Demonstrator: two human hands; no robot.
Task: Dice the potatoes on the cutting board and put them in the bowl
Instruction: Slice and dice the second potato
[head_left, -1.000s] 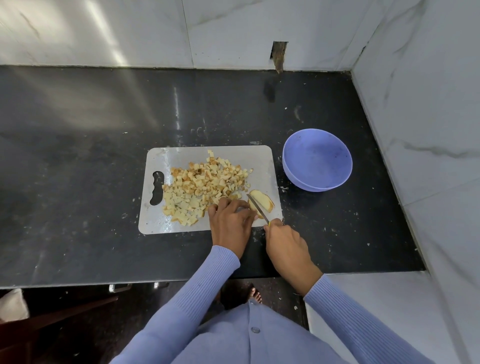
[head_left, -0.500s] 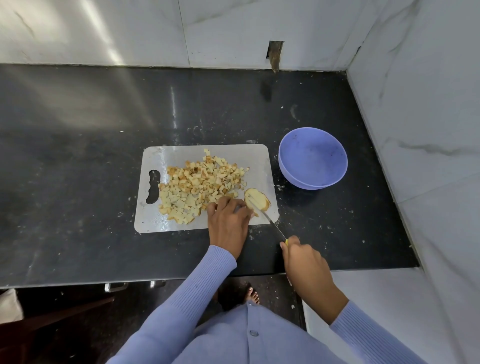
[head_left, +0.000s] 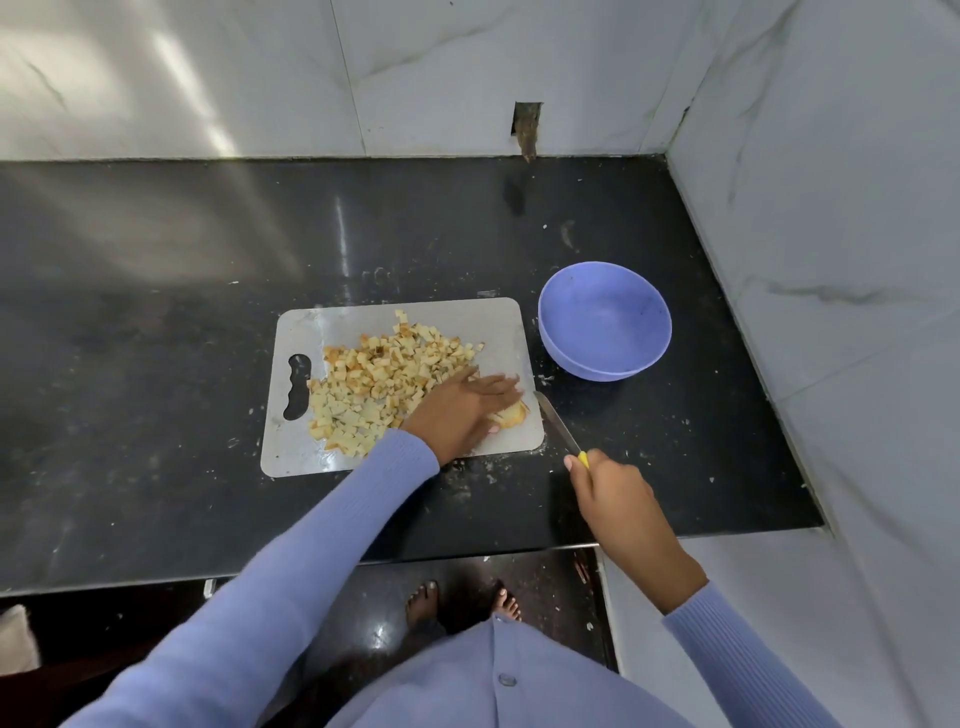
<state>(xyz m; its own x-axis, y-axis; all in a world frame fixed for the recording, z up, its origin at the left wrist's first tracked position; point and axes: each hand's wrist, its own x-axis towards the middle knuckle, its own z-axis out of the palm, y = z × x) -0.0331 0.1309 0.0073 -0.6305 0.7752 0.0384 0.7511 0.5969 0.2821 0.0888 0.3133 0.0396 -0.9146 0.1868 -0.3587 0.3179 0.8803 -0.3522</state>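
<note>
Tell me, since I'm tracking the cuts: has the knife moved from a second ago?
Yes. The knife, gripped by the right hand, drew back rightward off the cutting board.

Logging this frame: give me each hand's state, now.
Left hand: open, fingers straight over the potato piece.
Right hand: holding the knife.

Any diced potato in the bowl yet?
No: the purple bowl shows only its bare inside, and the diced potato lies heaped on the cutting board.
</note>
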